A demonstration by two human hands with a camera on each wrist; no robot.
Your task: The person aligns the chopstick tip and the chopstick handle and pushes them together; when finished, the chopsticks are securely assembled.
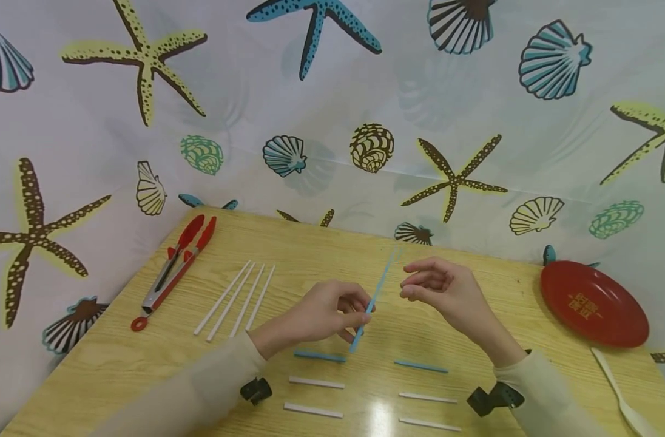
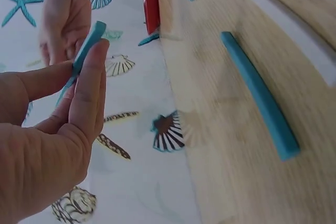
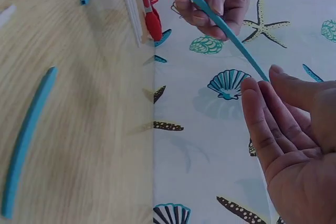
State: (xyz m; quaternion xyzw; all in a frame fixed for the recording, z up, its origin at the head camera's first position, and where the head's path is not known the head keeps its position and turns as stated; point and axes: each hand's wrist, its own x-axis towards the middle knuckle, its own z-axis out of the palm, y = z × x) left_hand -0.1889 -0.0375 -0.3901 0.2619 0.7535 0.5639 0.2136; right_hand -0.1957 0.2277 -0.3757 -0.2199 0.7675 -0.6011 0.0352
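My left hand pinches a long, thin blue stick between thumb and fingers, above the table. The stick slants up and away, its near end poking out below the fingers. In the right wrist view, its far end reaches the fingertips of my right hand. That right hand is raised to the right of the stick, fingers loosely bent, and the head view shows a gap between them. Under the hands lie two short blue sticks, one on the left and one on the right.
Short white sticks lie nearer me in a left pair and a right pair. Several long white sticks lie beside red-tipped tongs at left. A red plate and a pale spoon are at right. Patterned cloth hangs behind.
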